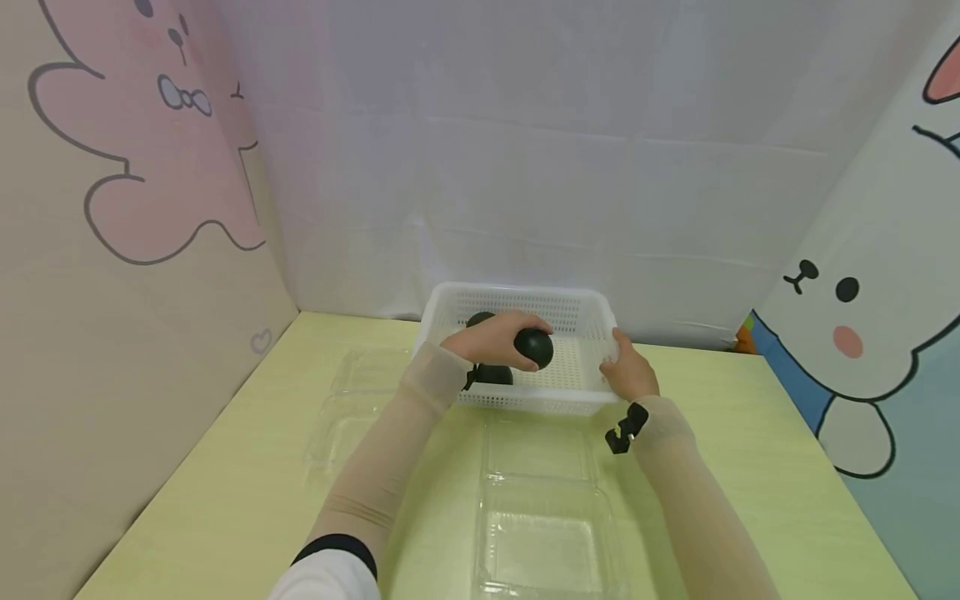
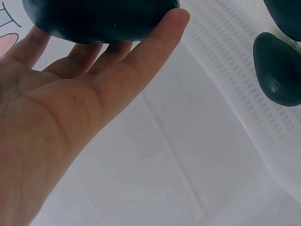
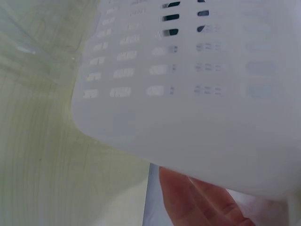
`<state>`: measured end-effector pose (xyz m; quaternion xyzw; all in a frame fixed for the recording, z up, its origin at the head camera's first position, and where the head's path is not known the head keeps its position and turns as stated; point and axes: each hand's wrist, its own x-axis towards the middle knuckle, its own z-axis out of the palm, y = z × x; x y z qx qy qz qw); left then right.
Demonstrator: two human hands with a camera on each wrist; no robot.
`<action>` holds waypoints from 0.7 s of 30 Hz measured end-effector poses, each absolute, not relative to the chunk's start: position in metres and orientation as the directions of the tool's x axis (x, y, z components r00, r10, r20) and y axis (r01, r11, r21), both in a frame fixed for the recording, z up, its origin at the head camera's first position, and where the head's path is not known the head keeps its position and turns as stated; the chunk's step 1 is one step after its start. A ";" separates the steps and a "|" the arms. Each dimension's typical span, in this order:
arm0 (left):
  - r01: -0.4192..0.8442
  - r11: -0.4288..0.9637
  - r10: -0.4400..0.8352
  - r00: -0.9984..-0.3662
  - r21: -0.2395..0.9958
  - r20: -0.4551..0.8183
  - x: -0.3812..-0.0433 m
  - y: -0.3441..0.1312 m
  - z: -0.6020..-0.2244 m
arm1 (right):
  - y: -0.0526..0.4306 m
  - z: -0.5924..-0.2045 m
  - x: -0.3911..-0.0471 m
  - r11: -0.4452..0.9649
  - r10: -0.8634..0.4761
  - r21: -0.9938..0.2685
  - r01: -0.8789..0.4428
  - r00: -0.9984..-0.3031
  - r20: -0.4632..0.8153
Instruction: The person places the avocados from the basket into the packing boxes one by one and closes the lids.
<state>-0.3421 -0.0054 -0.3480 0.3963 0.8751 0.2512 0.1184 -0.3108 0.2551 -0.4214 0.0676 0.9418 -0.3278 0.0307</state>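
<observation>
My left hand point(image 1: 498, 339) grips a dark green avocado point(image 1: 534, 348) over the white basket point(image 1: 517, 406). In the left wrist view the fingers point(image 2: 141, 61) curve round the underside of this smooth, shiny avocado point(image 2: 103, 21). Two more avocados lie in the left part of the basket: one point(image 1: 480, 318) towards the back, one point(image 1: 494, 375) near the front wall, both partly hidden by the left hand and wrist. My right hand point(image 1: 630, 371) holds the basket's right end by its rim. Under the basket's corner, the right wrist view shows some fingers point(image 3: 193, 197).
An open clear plastic clamshell box point(image 1: 540, 533) lies on the pale yellow table point(image 1: 247, 467) in front of the basket. Another clear box point(image 1: 348, 425) lies to the left, partly behind the left forearm. A white sheet point(image 1: 540, 167) hangs behind, and printed panels stand on both sides.
</observation>
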 end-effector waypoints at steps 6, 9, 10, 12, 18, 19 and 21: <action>0.653 0.544 0.767 -0.642 0.526 0.004 -0.336 -0.006 -0.347 | 0.256 -0.423 -0.312 0.777 0.106 -0.612 0.145 -0.989 -0.100; 0.663 0.542 0.771 -0.637 0.516 0.010 -0.335 -0.006 -0.346 | 0.256 -0.423 -0.312 0.778 0.104 -0.611 0.143 -0.990 -0.100; 0.666 0.541 0.772 -0.636 0.514 0.013 -0.334 -0.006 -0.346 | 0.256 -0.423 -0.312 0.779 0.103 -0.611 0.143 -0.990 -0.099; 0.671 0.541 0.772 -0.635 0.506 0.016 -0.333 -0.007 -0.345 | 0.256 -0.423 -0.313 0.779 0.103 -0.611 0.141 -0.990 -0.097; 0.687 0.532 0.778 -0.627 0.495 0.035 -0.329 -0.007 -0.346 | 0.256 -0.422 -0.312 0.776 0.102 -0.615 0.142 -0.990 -0.099; 0.691 0.530 0.779 -0.626 0.491 0.040 -0.328 -0.008 -0.346 | 0.256 -0.422 -0.312 0.775 0.102 -0.616 0.142 -0.990 -0.100; 0.696 0.529 0.779 -0.625 0.486 0.047 -0.326 -0.008 -0.346 | 0.256 -0.422 -0.312 0.775 0.102 -0.616 0.141 -0.990 -0.098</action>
